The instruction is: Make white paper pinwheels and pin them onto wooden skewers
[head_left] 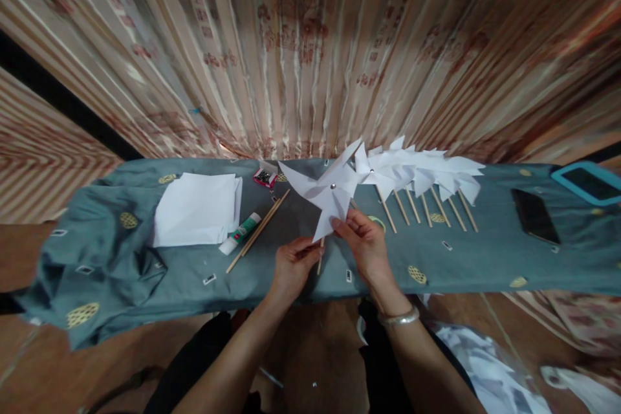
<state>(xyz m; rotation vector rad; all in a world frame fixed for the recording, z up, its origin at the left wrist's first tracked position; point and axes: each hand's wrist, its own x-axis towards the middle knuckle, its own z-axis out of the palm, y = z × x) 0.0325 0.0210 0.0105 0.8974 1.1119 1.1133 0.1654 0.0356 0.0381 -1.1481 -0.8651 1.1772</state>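
A white paper pinwheel (341, 176) with a shiny pin at its middle is held up over the table, its wooden stick (320, 259) pointing down. My left hand (294, 268) is closed at the tip of the lowest blade, beside the stick; whether its fingers also grip the stick I cannot tell. The fingers of my right hand (366, 246) pinch the right side of that same blade. Just to the right, several finished pinwheels (422, 168) lie overlapping in a row, sticks toward me.
On the grey-green cloth (184, 278) lie a stack of white paper (196, 210), a glue stick (241, 233), loose wooden sticks (262, 231) and a small red box of pins (265, 176). A dark phone (535, 215) and a blue-framed device (592, 182) are at right. Curtains (301, 45) hang behind.
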